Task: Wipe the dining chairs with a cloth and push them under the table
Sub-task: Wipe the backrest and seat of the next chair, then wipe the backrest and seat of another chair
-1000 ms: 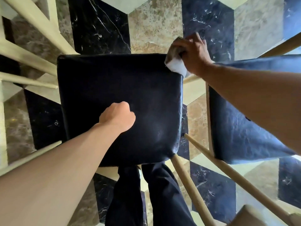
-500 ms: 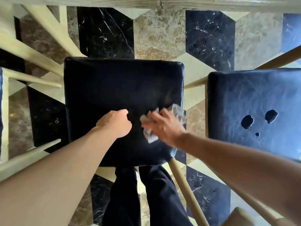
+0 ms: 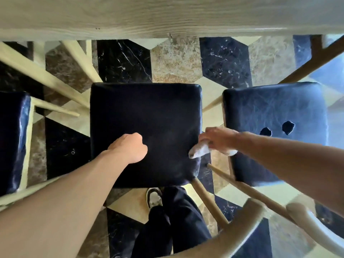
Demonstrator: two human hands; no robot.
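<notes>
— Down below the head camera: middle chair seat (image 3: 145, 116), dark and shiny, square, just short of the table (image 3: 167, 17) edge.
— And on that seat?
— Left hand (image 3: 129, 148), curled into a fist, pressing on the near part of the seat. Nothing held in it.
— And at the right edge of the seat?
— Right hand (image 3: 219, 138), fingers closed around a white cloth (image 3: 200, 150). Cloth bunched up, touching the seat's right side near the front corner. Other end of the cloth poking out under the wrist.
— To the right?
— Second chair seat (image 3: 275, 112), dark too, more blue in the light, with two holes (image 3: 287, 127) torn in the cover. Right arm crossing over its near part.
— To the left?
— Third chair seat (image 3: 13, 138), only a strip of it, cut off by the edge.
— Under the chairs?
— Pale wood chair legs (image 3: 210, 200), slanting out. Floor (image 3: 176, 60) of big tiles, black, brown and cream.
— Closest in?
— Dark trouser legs (image 3: 178, 220) and a shoe (image 3: 154, 197) behind the middle seat. Curved wood chair back (image 3: 247, 226) at the bottom right, a bit blurry.
— Along the top?
— Table, light wood with grain lines, right across the picture. All three seats on the near side of its edge, none tucked under.
</notes>
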